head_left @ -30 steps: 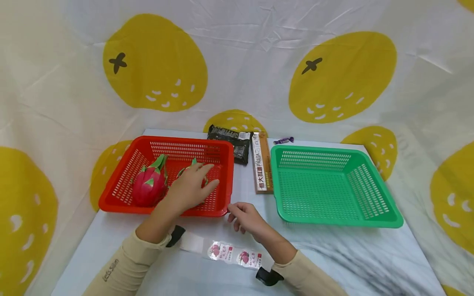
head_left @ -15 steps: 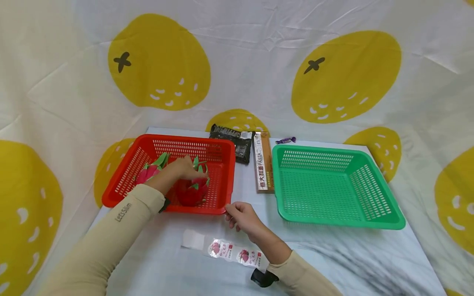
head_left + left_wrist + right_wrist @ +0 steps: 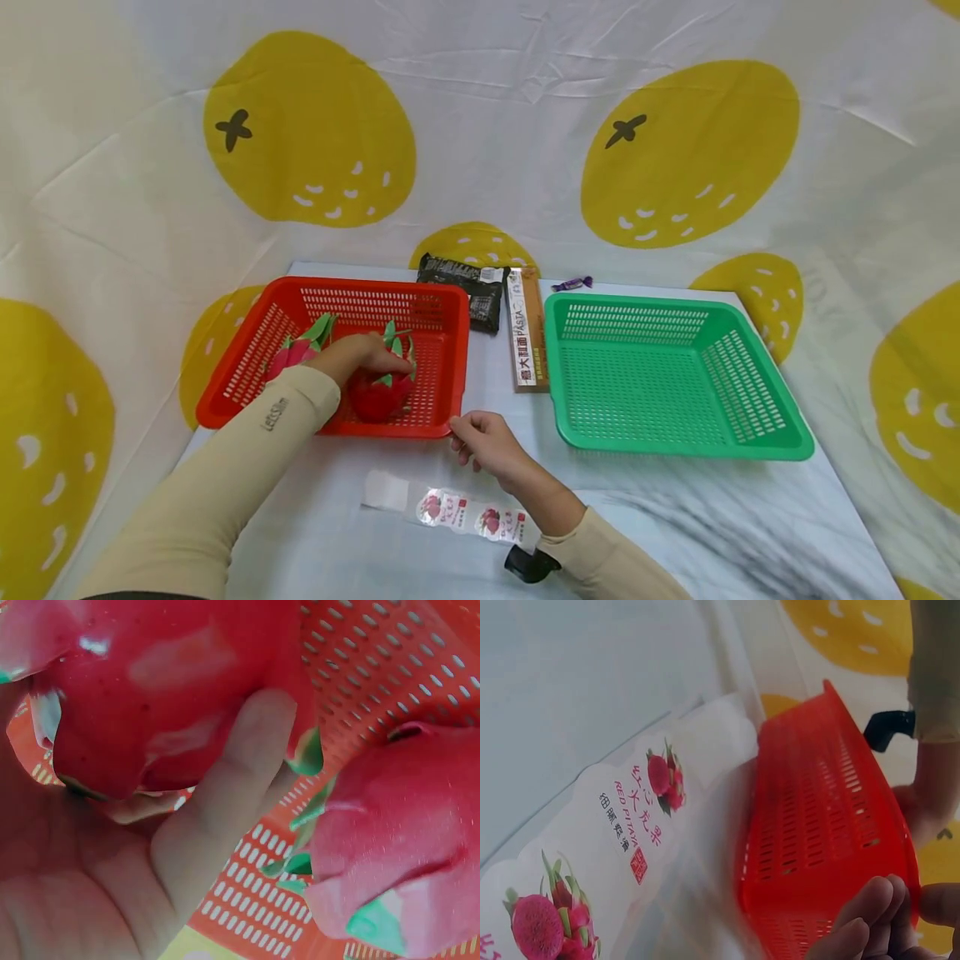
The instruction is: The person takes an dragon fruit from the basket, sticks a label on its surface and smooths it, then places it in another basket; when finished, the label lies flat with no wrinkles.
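Note:
Inside the red plastic basket (image 3: 444,367), my left hand (image 3: 367,354) grips the right-hand dragon fruit (image 3: 381,400) from above. The left wrist view shows the thumb against this red dragon fruit (image 3: 180,682), while the other fingers are mostly hidden. A second dragon fruit (image 3: 291,358) with green leaf tips lies to its left, partly covered by the forearm. At the basket's near right corner, my right hand (image 3: 487,446) pinches the rim between thumb and fingers. In the right wrist view, the fingers (image 3: 870,915) are curled beneath that rim.
A strip of dragon-fruit stickers (image 3: 457,510) lies in front of the red basket. To the right stands a green basket (image 3: 637,383). Between and behind them are a pasta box (image 3: 528,333), a black packet (image 3: 480,292) and a purple-wrapped candy (image 3: 573,283).
My left hand has lowered from above the right-hand dragon fruit and taken hold of it inside the basket. My right hand has stayed at the basket's corner.

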{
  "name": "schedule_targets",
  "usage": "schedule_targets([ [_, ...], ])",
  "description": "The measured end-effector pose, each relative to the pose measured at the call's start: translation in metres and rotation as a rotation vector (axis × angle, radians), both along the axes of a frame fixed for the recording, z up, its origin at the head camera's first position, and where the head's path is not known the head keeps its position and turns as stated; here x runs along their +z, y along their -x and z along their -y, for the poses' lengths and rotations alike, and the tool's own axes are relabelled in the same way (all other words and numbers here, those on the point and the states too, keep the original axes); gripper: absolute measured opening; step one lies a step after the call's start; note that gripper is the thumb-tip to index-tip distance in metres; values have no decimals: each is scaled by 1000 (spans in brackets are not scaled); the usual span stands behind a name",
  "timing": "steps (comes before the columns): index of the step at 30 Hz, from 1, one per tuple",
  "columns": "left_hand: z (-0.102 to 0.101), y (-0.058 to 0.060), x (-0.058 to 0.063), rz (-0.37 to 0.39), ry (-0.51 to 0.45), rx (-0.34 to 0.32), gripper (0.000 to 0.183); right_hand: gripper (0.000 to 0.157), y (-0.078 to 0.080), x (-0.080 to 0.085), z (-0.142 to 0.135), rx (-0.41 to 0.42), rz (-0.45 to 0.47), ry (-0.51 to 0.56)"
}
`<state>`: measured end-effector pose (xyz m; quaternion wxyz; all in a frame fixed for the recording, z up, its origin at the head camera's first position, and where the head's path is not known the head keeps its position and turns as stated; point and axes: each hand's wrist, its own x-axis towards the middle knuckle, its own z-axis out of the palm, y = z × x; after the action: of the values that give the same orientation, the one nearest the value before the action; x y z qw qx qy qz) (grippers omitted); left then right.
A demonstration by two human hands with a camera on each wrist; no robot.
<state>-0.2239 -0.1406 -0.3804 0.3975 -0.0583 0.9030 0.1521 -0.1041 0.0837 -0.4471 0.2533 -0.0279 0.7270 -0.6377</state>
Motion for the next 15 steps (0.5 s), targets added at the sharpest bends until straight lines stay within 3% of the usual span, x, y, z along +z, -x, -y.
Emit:
schedule_targets([
  [9, 0, -1, -4, -94, 30, -47, 79, 39, 0, 3, -1, 0, -2, -18],
  [15, 3, -2, 2, -127, 26, 4, 71, 35, -1, 3, -1, -26, -33, -55],
])
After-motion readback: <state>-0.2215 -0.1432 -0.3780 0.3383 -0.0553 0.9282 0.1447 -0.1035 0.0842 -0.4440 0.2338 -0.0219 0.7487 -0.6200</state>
